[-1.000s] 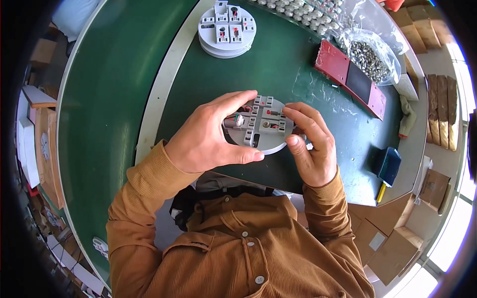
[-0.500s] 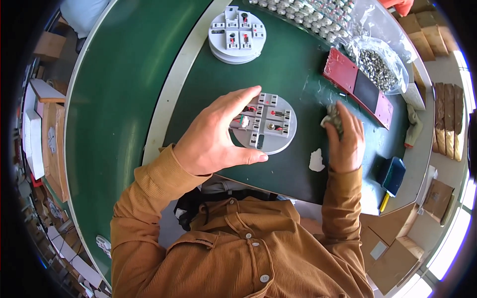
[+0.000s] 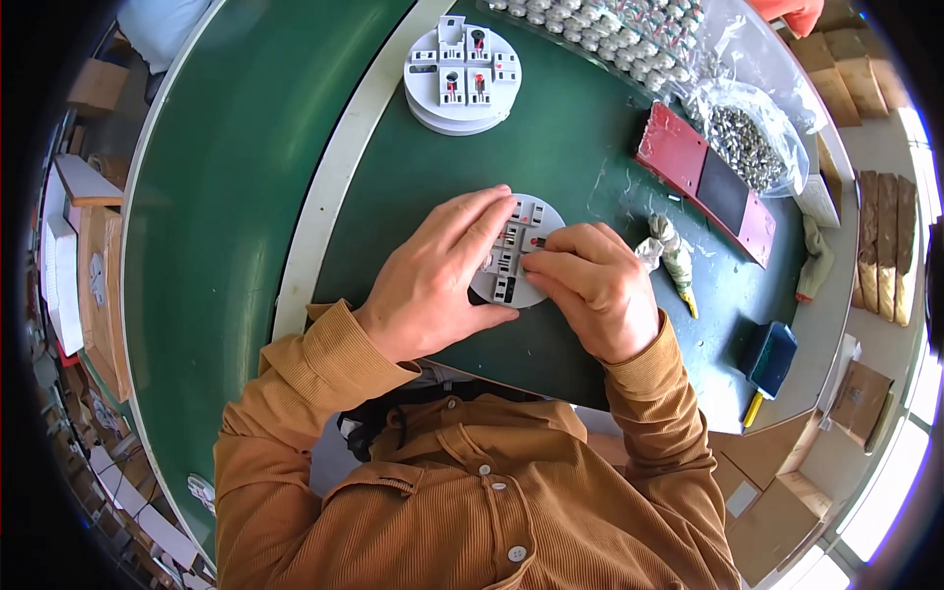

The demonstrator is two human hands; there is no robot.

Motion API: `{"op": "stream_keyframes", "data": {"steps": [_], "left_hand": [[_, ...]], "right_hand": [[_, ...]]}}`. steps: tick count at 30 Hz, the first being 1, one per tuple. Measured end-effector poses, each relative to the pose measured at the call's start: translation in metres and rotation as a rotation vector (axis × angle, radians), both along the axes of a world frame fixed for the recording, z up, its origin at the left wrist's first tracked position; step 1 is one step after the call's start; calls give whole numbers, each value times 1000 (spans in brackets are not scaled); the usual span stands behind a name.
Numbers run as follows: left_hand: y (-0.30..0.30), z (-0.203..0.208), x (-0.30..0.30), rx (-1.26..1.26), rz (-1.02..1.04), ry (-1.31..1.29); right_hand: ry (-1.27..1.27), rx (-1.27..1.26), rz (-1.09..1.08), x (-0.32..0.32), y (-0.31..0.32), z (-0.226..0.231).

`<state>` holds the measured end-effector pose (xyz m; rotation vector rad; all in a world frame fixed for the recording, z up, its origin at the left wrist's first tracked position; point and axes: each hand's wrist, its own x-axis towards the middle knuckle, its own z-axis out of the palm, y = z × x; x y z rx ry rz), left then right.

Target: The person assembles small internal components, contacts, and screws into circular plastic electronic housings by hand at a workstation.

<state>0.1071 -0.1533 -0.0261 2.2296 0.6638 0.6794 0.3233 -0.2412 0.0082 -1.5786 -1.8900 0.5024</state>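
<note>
My left hand is curved around the left side of a round light-grey plastic base, its thumb at the near edge and its fingers at the far edge. Raised blocks with slots and small red and metal parts stand on this base. Over the right side of the base, my right hand pinches with thumb and forefinger among the blocks. What lies between those fingertips is hidden. To the right of that hand a cloth-wrapped tool with a yellow tip lies on the green table.
A stack of similar round bases stands at the far left. Beyond lie a tray of small bulb-like parts, a clear bag of metal parts and a red-and-black plate. A dark blue dustpan-like scoop and a glove lie right.
My right hand has left the wrapped tool and moved left onto the base. My left hand has closed in around the base. The white scrap on the table is now out of sight.
</note>
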Motion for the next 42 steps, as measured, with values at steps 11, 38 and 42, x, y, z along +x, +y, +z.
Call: {"op": "stream_keyframes", "data": {"steps": [11,38,42], "left_hand": [[-3,13,4,-37,11,0],[-9,26,-5,3,-6,25],[-12,23,-12,-10,-7,35]], "right_hand": [[-53,65,-263,-29,-19,9],[21,90,-358,-42,-24,13],[73,56,-221,-35,-21,14]]}}
